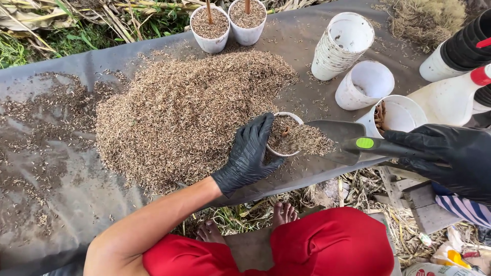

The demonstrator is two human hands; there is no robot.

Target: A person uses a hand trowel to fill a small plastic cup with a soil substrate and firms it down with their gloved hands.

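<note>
Fingers of the left hand [249, 153] wrap the white cup [284, 134]; right hand [450, 156] grips the trowel [332, 140], long axis level, blade pointing left into the cup.

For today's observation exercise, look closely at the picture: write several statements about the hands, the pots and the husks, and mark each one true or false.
1. The left hand in a black glove grips a small white pot. True.
2. The right hand holds a pair of scissors. False: it holds a scoop loaded with husks.
3. Two filled pots, each with a stick in it, stand at the far edge of the dark sheet. True.
4. The stack of white pots stands upright. False: it lies tipped on its side.
5. The big heap of husks lies to the right of the scoop. False: it lies to its left.
</note>
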